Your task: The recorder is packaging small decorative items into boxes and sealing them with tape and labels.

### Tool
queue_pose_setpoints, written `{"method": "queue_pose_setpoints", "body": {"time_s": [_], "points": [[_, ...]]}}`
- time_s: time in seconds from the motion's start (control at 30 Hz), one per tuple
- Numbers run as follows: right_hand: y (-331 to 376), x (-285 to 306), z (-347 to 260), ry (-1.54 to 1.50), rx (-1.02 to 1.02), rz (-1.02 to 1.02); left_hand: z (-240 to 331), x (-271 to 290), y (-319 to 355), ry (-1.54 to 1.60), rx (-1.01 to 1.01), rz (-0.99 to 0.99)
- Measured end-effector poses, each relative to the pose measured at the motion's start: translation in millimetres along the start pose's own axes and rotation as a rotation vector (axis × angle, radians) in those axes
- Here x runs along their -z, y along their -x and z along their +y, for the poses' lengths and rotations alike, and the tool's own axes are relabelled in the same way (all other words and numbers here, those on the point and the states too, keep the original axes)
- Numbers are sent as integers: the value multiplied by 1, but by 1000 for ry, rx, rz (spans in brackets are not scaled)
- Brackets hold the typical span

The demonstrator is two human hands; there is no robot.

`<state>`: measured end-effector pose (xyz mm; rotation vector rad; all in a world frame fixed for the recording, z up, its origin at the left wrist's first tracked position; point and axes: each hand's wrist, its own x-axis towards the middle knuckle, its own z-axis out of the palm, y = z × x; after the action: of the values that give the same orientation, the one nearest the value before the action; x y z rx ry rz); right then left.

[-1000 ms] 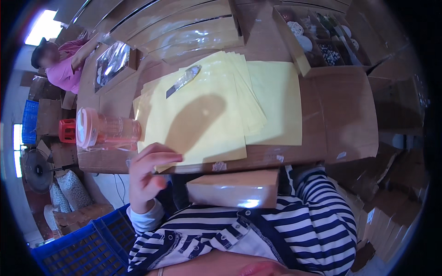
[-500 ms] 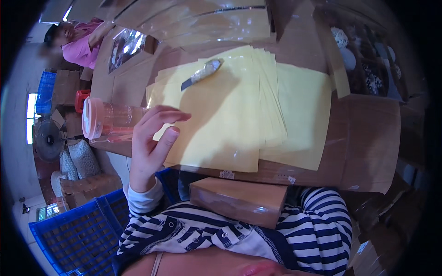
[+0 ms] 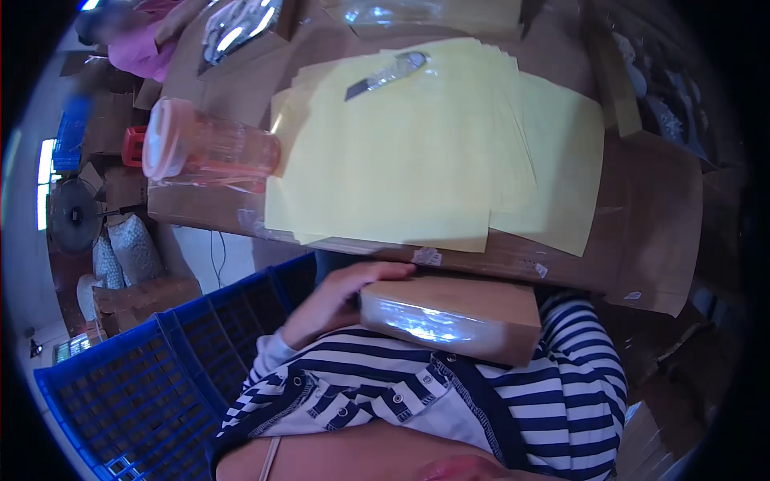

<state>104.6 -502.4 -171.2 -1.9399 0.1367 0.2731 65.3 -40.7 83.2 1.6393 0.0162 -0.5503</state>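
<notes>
My left hand (image 3: 337, 301) lies over the left end of a brown cardboard box (image 3: 457, 317) wrapped in shiny clear film, fingers across its top edge. The box sits against my striped shirt, just under the front edge of the cardboard work surface (image 3: 650, 216). A fanned stack of yellow sheets (image 3: 401, 152) covers that surface just above the hand. A grey utility knife (image 3: 389, 74) rests on the far part of the sheets. My right hand is out of sight.
A pink see-through jar with a lid (image 3: 204, 148) lies on its side left of the sheets. A blue plastic crate (image 3: 144, 377) stands at my lower left. Another person in pink (image 3: 136, 44) works at the far left. Cartons with small items (image 3: 666, 104) stand at the right.
My left hand has come down off the near edge of the yellow sheets and now sits on the left end of the brown box at my body.
</notes>
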Motion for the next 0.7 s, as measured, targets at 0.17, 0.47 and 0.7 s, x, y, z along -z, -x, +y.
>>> {"method": "queue_pose_setpoints", "body": {"time_s": [0.17, 0.47, 0.7], "points": [[8, 4, -11, 143, 125, 70, -51, -21, -8, -94, -88, 23], [69, 51, -174, 615, 471, 87, 16, 37, 54, -604, -733, 591], [-45, -37, -384, 414, 1259, -47, 50, 2, 12, -964, -746, 124]]}}
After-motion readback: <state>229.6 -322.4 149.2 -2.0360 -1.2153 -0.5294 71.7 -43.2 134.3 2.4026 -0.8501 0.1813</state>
